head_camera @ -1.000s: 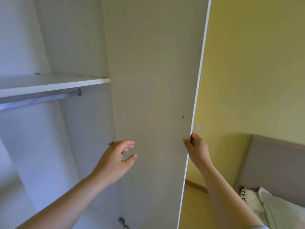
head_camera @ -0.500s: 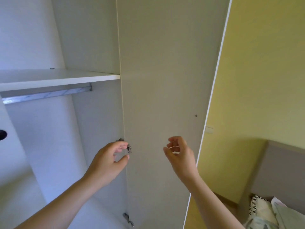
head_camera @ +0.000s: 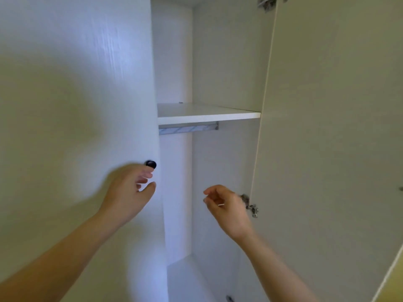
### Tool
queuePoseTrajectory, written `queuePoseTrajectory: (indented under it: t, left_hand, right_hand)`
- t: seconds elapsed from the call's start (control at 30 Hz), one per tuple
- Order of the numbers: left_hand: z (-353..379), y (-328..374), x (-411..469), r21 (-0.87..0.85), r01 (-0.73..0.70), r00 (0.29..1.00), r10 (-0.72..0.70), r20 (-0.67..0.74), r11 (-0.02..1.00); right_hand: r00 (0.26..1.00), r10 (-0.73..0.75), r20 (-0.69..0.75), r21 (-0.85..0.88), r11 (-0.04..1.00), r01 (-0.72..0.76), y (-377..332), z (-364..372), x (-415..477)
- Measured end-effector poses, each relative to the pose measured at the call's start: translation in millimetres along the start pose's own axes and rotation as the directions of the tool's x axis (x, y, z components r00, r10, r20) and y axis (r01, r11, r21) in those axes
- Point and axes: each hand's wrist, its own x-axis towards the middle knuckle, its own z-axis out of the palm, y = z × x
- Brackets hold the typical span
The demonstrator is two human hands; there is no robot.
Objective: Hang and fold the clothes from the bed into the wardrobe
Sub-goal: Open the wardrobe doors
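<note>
Only a narrow, slanting sliver of yellow wall (head_camera: 394, 288) shows, in the bottom right corner of the head view, plain in colour and slightly blurred.

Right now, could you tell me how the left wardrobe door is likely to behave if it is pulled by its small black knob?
The left door looks like a flat rigid panel, so it should swing as one piece, not flex. The open right door hangs on metal hinges, so this one probably pivots likewise. The black knob is small and rounded, so the left hand may only manage a fingertip pinch.
</note>
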Motion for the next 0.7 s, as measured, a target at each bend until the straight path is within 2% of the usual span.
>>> queuePoseTrajectory:
  t: [0.1,0.3,0.5,0.7]
  left_hand:
    - [-14,1,7,0.087,0.001,0.997,0.006,-0.083,0.996]
    - [-1,14,9,0.131,0.096,0.979,-0.069,-0.194,0.987]
    - [30,37,11,0.249,0.218,0.946,-0.142,-0.29,0.944]
    - [42,61,-6,0.314,0.246,0.93,-0.131,-0.344,0.917]
  right_hand:
    - [0.999,-0.044,0.032,0.074,0.996,0.041,-4,16,22]
    - [0.977,-0.092,0.193,0.184,0.981,0.056,4,18,60]
    - [0.925,-0.191,0.329,0.273,0.957,0.1,21,-1,90]
    - [0.883,-0.253,0.396,0.367,0.925,0.1,23,-11,97]
